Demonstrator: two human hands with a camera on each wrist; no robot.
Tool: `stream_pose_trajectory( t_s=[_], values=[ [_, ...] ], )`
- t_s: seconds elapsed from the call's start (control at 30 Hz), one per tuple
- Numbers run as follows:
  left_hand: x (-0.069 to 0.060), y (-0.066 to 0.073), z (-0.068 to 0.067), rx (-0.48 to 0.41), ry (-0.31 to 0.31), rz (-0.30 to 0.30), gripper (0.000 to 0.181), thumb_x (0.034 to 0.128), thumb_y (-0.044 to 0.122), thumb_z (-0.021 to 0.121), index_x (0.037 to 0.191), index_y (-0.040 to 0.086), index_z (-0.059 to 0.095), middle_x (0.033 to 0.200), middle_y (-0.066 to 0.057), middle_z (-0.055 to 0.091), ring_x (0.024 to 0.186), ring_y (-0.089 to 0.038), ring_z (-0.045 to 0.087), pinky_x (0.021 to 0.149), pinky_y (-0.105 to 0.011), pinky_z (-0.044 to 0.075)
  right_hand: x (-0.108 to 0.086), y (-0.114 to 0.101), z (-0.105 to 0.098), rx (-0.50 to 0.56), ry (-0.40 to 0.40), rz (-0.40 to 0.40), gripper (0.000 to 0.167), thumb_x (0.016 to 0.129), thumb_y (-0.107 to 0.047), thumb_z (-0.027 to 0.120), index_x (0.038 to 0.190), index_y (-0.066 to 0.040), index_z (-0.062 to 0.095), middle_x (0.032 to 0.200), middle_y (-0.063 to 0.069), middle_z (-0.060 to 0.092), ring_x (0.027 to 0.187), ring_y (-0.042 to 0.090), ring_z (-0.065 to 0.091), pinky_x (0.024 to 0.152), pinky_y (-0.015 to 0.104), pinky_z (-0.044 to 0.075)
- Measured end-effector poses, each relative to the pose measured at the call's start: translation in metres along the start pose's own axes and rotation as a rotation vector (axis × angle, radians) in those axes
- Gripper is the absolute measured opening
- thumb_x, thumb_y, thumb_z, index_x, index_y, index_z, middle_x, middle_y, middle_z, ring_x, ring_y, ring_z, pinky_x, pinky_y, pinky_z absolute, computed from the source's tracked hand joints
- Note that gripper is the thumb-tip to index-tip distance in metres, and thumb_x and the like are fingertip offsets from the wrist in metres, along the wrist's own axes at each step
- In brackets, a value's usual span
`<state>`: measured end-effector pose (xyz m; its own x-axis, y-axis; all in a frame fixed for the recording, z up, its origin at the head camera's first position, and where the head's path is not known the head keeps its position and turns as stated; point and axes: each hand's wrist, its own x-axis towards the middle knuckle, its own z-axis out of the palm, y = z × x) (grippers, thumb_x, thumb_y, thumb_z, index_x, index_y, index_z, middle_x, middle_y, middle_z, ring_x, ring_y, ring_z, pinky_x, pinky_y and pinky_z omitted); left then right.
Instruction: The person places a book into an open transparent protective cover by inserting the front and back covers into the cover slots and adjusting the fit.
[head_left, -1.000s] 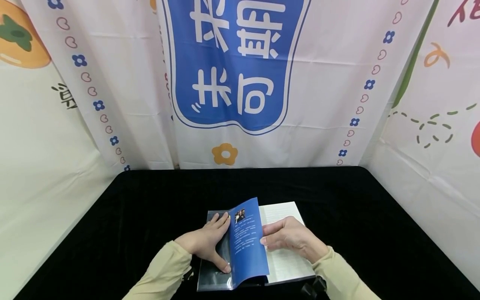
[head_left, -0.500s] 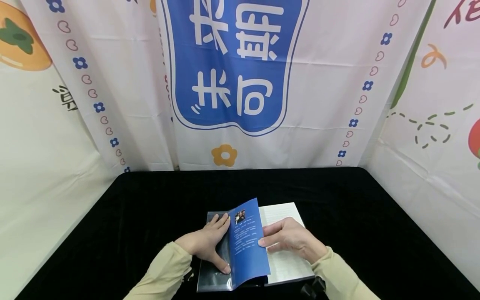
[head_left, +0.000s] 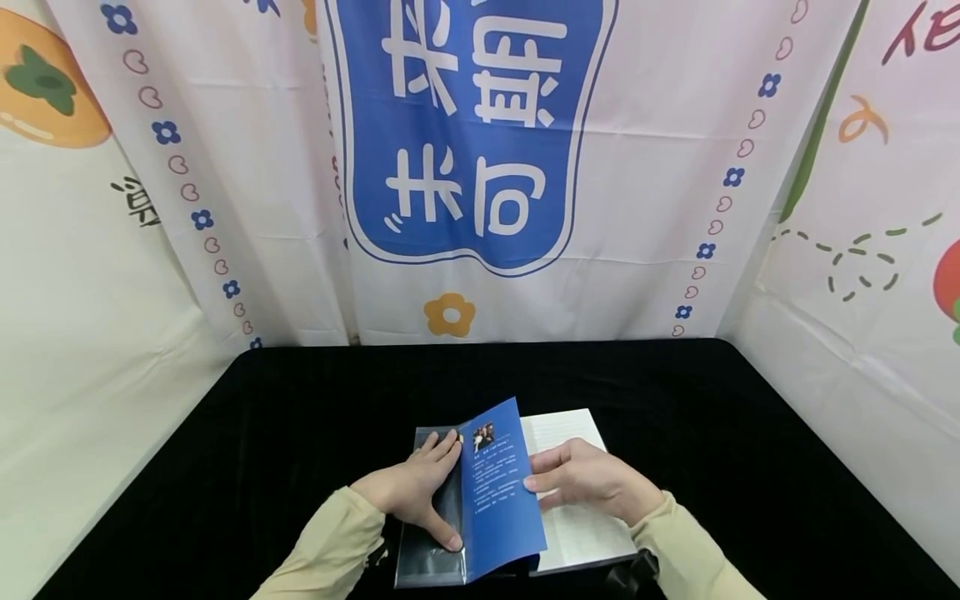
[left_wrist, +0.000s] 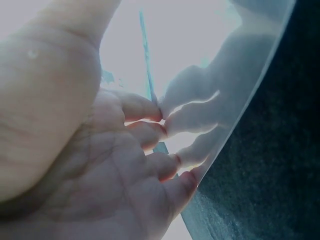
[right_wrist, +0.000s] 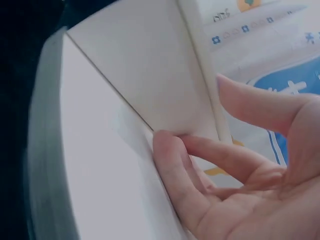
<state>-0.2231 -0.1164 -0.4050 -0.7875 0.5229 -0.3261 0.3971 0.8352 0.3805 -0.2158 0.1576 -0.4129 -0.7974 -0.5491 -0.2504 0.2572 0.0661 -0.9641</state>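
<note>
An open book [head_left: 588,533] with white lined pages lies on the black table, its right side flat. A blue flap [head_left: 498,500], with a small photo and white print, stands raised and slanted along the book's middle. To its left is a clear plastic cover [head_left: 427,567] over a dark surface. My left hand [head_left: 416,492] presses on that plastic, thumb spread and fingers stretched toward the fold; its fingertips [left_wrist: 187,182] reflect in the shiny sheet. With thumb in front and fingers behind, my right hand [head_left: 592,483] pinches the blue flap's right edge. In the right wrist view, the flap's pale back shows.
Black cloth [head_left: 300,417] covers the table around the book. A white printed curtain [head_left: 645,192] hangs along the far edge, and more printed sheets [head_left: 90,317] close in both sides. Dark wrist gear [head_left: 633,575] sits beneath the right sleeve.
The scene sits slightly lower in the head view. The right hand has shifted a little to the right with the flap's edge. The left hand stays in place on the plastic.
</note>
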Motion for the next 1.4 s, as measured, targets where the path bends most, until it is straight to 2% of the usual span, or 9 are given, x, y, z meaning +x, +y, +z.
stream_pose_trajectory(
  t_s=[0.1,0.17,0.53,0.77,1.13,1.4],
  values=[
    [0.001,0.000,0.000,0.004,0.002,0.002,0.127,0.0617,0.059,0.088,0.155,0.001,0.023,0.162,-0.016,0.010,0.146,-0.040,0.002,0.114,-0.055,0.017,-0.001,0.000,-0.004,0.027,-0.048,-0.004,0.029,0.088,0.000,0.071,0.116,0.009,0.068,0.115,0.022,0.067,0.098,0.029,0.067,0.086,0.046,0.054],
    [0.001,0.001,0.000,0.007,0.006,0.003,0.128,0.0615,0.059,0.088,0.155,0.001,0.023,0.162,-0.016,0.010,0.146,-0.040,0.002,0.114,-0.055,0.017,-0.002,0.000,-0.004,0.022,-0.043,-0.006,0.030,0.088,0.000,0.072,0.116,0.009,0.068,0.113,0.022,0.068,0.097,0.029,0.067,0.086,0.045,0.054],
    [0.001,0.003,0.000,0.006,0.012,-0.002,0.130,0.0607,0.059,0.088,0.154,-0.001,0.021,0.162,-0.018,0.010,0.146,-0.041,0.001,0.115,-0.054,0.015,0.000,0.001,0.004,-0.103,0.113,-0.016,0.034,0.081,-0.003,0.080,0.113,0.006,0.071,0.106,0.017,0.071,0.087,0.023,0.068,0.079,0.040,0.057],
    [0.000,0.001,0.000,-0.008,0.013,0.014,0.134,0.0603,0.060,0.088,0.155,-0.002,0.016,0.161,-0.020,0.007,0.146,-0.041,0.000,0.115,-0.053,0.013,0.000,0.001,0.008,-0.129,0.153,0.004,0.035,0.080,-0.004,0.081,0.112,0.006,0.071,0.100,0.016,0.072,0.084,0.022,0.068,0.077,0.041,0.057],
    [0.001,0.000,0.000,-0.010,0.009,-0.003,0.135,0.0593,0.060,0.088,0.155,-0.001,0.015,0.162,-0.018,0.005,0.146,-0.039,0.000,0.115,-0.052,0.014,0.000,-0.003,0.014,-0.118,0.189,0.023,0.035,0.078,0.000,0.081,0.111,0.007,0.071,0.098,0.016,0.072,0.081,0.021,0.067,0.075,0.041,0.057],
    [0.001,0.000,0.000,-0.010,0.006,0.003,0.136,0.0595,0.060,0.088,0.155,-0.003,0.015,0.161,-0.020,0.005,0.146,-0.040,0.000,0.115,-0.051,0.013,-0.001,-0.004,0.021,-0.201,0.264,0.036,0.040,0.076,-0.004,0.083,0.111,0.008,0.070,0.097,0.012,0.072,0.084,0.022,0.066,0.073,0.041,0.058]
  ],
)
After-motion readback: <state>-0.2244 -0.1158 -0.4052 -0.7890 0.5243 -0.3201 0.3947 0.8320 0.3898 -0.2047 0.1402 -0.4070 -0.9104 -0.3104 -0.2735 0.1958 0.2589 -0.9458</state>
